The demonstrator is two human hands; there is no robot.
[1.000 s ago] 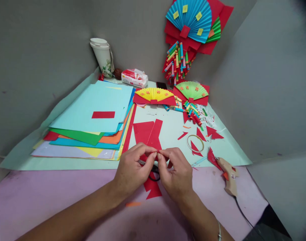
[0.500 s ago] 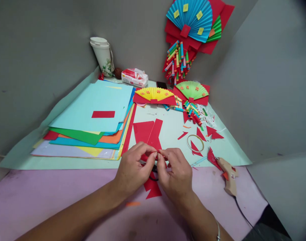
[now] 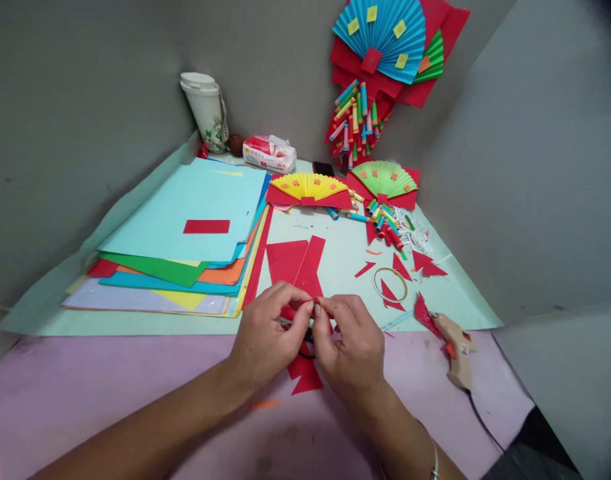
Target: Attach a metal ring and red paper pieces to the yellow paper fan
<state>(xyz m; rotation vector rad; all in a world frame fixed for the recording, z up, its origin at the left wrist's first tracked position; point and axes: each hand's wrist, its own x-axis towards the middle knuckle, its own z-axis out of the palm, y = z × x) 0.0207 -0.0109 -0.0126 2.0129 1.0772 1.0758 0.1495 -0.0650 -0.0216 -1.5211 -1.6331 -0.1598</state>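
My left hand (image 3: 270, 330) and my right hand (image 3: 353, 343) meet fingertip to fingertip above the front of the table. Between both pairs of thumb and forefinger is a tiny piece of red paper (image 3: 316, 301), mostly hidden by the fingers. Beneath the hands lie dark-handled scissors (image 3: 308, 337), partly covered, over cut red paper (image 3: 305, 373). Larger red paper pieces (image 3: 288, 260) spread out just beyond my fingers.
Stacked coloured sheets (image 3: 185, 193) lie at left, a red strip (image 3: 206, 227) on top. Folded yellow (image 3: 309, 187) and green (image 3: 384, 179) paper fans sit behind, near rolled paper tubes (image 3: 383, 220). At right are a tape roll (image 3: 406, 287), red scraps (image 3: 428, 265) and a corded glue gun (image 3: 458, 350).
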